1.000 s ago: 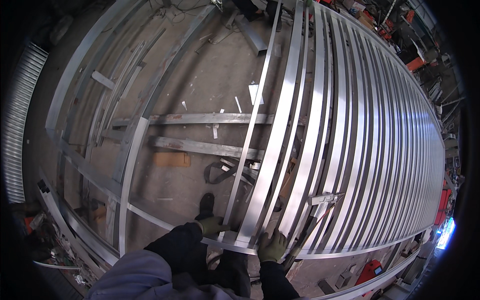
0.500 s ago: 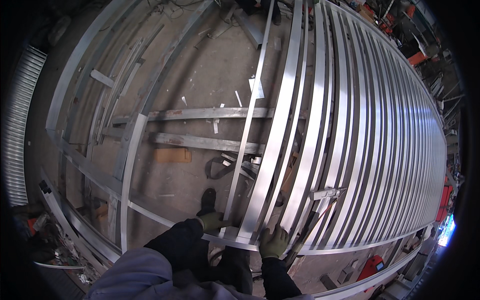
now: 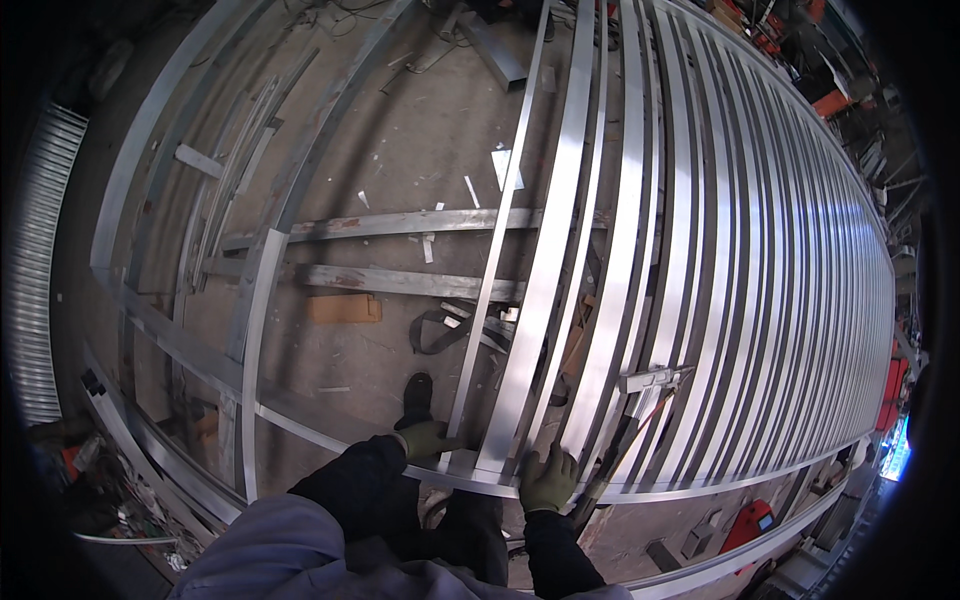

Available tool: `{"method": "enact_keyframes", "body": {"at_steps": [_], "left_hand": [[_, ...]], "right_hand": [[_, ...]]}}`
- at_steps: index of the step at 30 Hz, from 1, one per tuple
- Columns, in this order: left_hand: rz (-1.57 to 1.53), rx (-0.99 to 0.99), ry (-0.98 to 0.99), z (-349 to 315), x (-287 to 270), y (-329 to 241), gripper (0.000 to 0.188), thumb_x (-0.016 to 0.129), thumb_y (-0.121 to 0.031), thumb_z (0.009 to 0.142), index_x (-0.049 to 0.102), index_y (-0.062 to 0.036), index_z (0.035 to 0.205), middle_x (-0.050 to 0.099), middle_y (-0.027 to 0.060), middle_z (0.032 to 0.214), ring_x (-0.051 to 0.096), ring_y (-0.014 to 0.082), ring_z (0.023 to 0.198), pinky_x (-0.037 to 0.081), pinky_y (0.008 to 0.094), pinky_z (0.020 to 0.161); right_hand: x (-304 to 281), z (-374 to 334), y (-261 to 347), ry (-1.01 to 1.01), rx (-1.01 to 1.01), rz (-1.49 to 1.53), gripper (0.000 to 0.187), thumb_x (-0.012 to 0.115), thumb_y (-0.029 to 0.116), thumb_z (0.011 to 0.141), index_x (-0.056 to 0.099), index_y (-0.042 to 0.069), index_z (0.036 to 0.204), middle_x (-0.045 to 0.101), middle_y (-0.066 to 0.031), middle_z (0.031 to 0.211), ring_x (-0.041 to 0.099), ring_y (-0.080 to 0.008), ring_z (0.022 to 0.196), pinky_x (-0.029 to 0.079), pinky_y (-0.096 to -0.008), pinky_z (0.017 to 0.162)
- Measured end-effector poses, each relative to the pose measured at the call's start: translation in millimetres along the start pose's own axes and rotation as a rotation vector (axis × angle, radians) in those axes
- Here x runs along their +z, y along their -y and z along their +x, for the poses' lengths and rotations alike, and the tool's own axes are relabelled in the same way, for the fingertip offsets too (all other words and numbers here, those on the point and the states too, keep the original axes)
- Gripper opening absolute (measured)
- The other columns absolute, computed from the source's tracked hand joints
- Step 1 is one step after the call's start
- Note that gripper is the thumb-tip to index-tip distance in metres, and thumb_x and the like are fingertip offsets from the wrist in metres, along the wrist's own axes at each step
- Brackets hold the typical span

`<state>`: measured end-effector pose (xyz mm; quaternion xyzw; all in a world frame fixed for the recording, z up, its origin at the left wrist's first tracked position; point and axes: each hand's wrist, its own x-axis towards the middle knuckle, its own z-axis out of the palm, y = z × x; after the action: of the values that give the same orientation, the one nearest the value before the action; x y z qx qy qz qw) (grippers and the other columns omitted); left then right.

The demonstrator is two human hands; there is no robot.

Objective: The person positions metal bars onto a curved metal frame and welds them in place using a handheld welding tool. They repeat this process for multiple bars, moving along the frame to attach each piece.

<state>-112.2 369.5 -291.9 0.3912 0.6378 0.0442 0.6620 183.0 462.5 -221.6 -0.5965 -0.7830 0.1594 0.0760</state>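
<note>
A large metal frame carries long, silvery slats running away from me. My left hand (image 3: 425, 440), in an olive-green glove, is closed around the near end of a thin metal bar (image 3: 484, 310), close to the frame's near rail (image 3: 340, 440). To its right lies a wide slat (image 3: 540, 310). My right hand (image 3: 548, 482), gloved alike, rests over the near rail with bent fingers; its thumb and forefinger straddle the end of a narrow slat (image 3: 568, 330). The fingertips of both hands are partly hidden. Just right of that hand, a long-handled tool with a metal head (image 3: 648, 380) lies across the slats.
Evenly spaced slats (image 3: 790, 300) fill the frame's right side. Two metal beams (image 3: 400, 226) cross beneath, with a wooden block (image 3: 343, 309), a dark strap (image 3: 430, 335) and scraps on the floor. A red device (image 3: 748, 525) stands beyond the near rail. My shoe (image 3: 418, 390) shows below.
The view has shifted slightly, so the floor and slats sit a little farther left and up. Both hands stay at nearly the same places on the rail.
</note>
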Motion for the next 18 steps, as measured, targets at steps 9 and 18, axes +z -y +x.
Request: {"method": "enact_keyframes", "body": {"at_steps": [9, 18], "left_hand": [[-0.046, -0.018, 0.033, -6, -5, -11, 0.092, 0.063, -0.074, 0.096, 0.065, 0.0098, 0.133, 0.069, 0.0308, 0.128, 0.066, 0.0426, 0.121, 0.048, 0.0462, 0.108], [0.616, 0.483, 0.006, 52, 56, 88, 0.058, 0.060, -0.017, 0.098, 0.059, -0.0281, 0.154, 0.066, 0.0246, 0.138, 0.071, 0.0468, 0.107, 0.058, 0.0543, 0.096]], "right_hand": [[-2, 0, 1, -0.011, -0.024, -0.020, 0.049, 0.073, 0.034, 0.096, 0.069, -0.001, 0.130, 0.073, -0.0255, 0.118, 0.064, -0.0473, 0.120, 0.053, -0.0564, 0.103], [16, -12, -16, 0.048, -0.074, -0.095, 0.049, 0.070, 0.032, 0.098, 0.065, -0.002, 0.132, 0.069, -0.0275, 0.118, 0.065, -0.0494, 0.110, 0.052, -0.0572, 0.098]]}}
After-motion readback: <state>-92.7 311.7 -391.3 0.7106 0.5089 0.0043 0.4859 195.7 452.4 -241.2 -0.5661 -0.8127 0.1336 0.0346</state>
